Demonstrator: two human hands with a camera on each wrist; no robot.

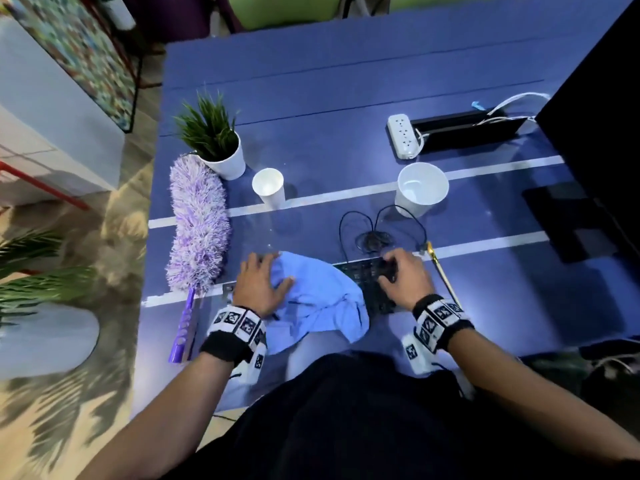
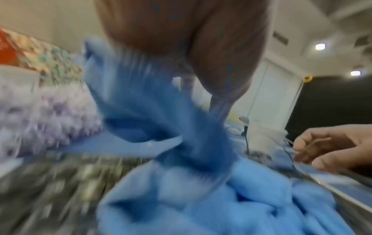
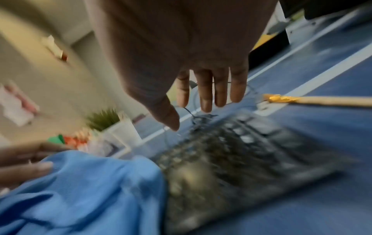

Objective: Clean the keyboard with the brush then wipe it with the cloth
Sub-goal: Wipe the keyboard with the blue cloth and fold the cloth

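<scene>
Duster lies on the table, just left of the left grip; its purple handle runs back beside the left wrist. Plant in a white pot stands beyond the duster's far end, small cup just right of it.

Left grip: palm down on the cloth, thumb spread over the fabric. The left wrist view shows cloth bunched up under the palm, but it's too blurred, so I cannot tell whether the fingers clamp it or just press flat. Cloth covers the left part of the keyboard and hangs toward the person off the near edge.

Right grip: over the keyboard's bare right part, fingers loosely extended and pointing down at the keys, holding nothing. Fingertip contact with the keys is unclear.

Cable is coiled just beyond the right grip, with a big cup farther back. Brush lies on the table just right of the right grip, beside the keyboard and apart from the hand. Power strip sits far back, and a dark monitor is at far right.
</scene>
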